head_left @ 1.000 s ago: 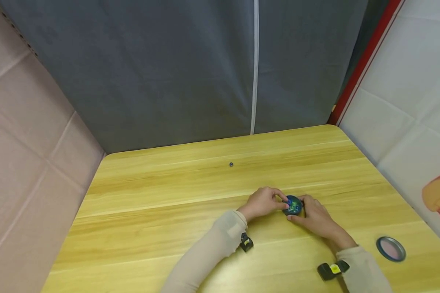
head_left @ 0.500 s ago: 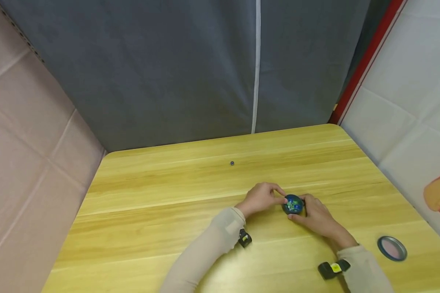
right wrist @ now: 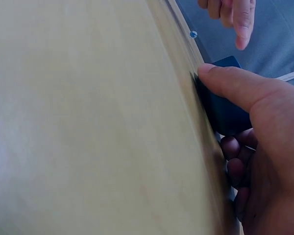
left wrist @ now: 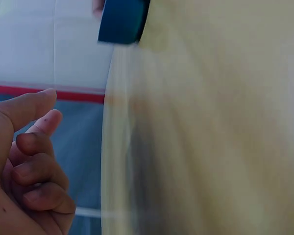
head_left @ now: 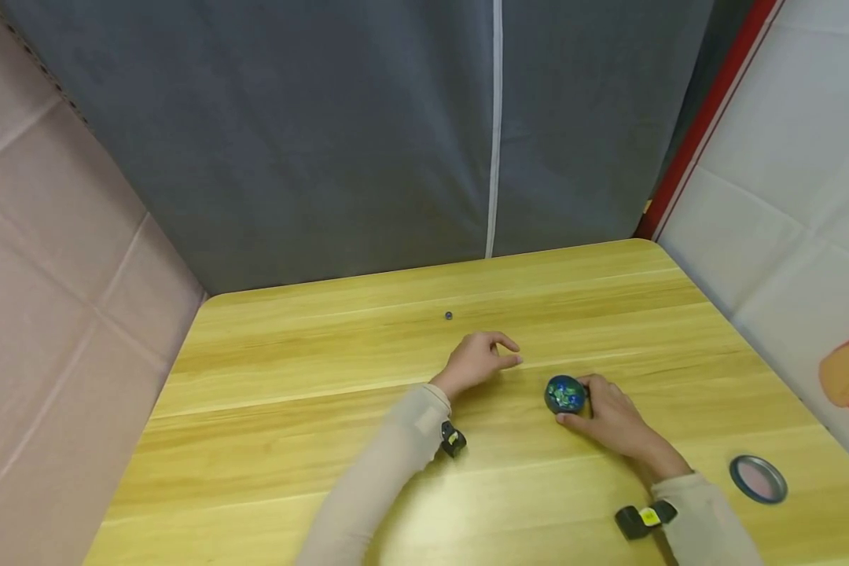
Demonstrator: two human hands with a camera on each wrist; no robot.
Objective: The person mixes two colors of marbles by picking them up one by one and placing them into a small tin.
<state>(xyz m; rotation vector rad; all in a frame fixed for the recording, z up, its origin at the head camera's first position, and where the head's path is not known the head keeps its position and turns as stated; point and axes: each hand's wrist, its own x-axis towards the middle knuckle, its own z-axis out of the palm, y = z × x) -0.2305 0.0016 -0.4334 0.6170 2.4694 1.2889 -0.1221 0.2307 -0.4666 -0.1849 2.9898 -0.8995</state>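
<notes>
A small round dark-blue tin [head_left: 565, 394] with shiny blue and green pieces showing in its top stands on the wooden table. My right hand [head_left: 611, 420] grips it from the right side, thumb at the near edge and fingers at the far edge. In the right wrist view the thumb lies along the tin's wall [right wrist: 228, 110]. My left hand [head_left: 477, 360] hovers left of the tin with nothing in it; thumb and forefinger stand apart, the other fingers loosely curled. Beyond it a small blue glass marble [head_left: 449, 315] lies on the table.
A round metal-rimmed lid [head_left: 758, 479] with a pinkish middle lies at the right of the table [head_left: 290, 440], beside the right sleeve. A grey curtain [head_left: 325, 157] hangs behind the far edge, with pale cloth walls on both sides.
My left hand has let go at the tin's top and moved away to the left and toward the far side. The right hand keeps its grip on the tin in the same place.
</notes>
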